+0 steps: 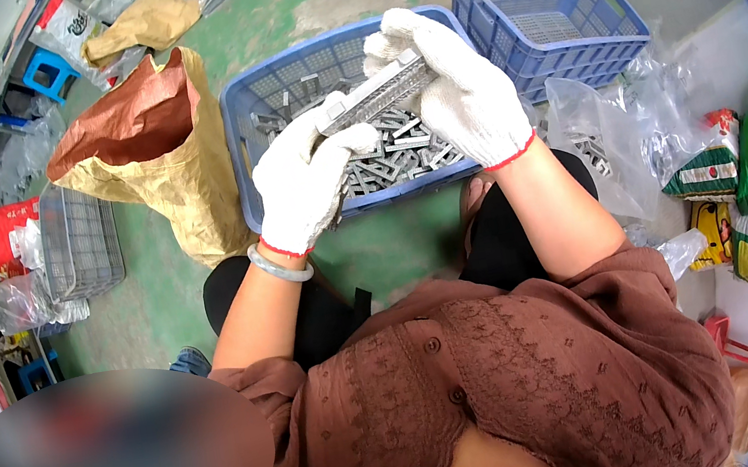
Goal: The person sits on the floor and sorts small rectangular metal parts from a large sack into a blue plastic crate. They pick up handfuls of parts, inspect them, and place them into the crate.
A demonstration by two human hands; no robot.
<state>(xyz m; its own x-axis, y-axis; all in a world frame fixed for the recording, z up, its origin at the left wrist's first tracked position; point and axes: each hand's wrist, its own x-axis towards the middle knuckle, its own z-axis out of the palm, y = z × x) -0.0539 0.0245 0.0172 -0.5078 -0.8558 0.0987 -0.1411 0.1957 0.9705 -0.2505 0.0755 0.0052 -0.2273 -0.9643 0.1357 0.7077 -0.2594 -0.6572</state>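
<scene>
White knitted gloves with red cuffs cover both of my hands. Between them, slanting up to the right, is a row of grey metal pieces (378,96) pressed side by side, seemingly several small castings. My left hand (299,182) grips its lower left end, thumb in front. Around the upper right end closes my right hand (475,98), its fingers partly hiding the pieces. Just beneath is a blue plastic crate (248,189) holding many loose grey metal pieces (396,153) of similar look, lying in all directions.
Left of the crate stands an open yellow woven sack (192,183) with a reddish inside. A second blue crate (551,62) is at the far right. Clear plastic bags (601,137), one with metal pieces inside, lie at right. A grey crate (81,243) stands farther left.
</scene>
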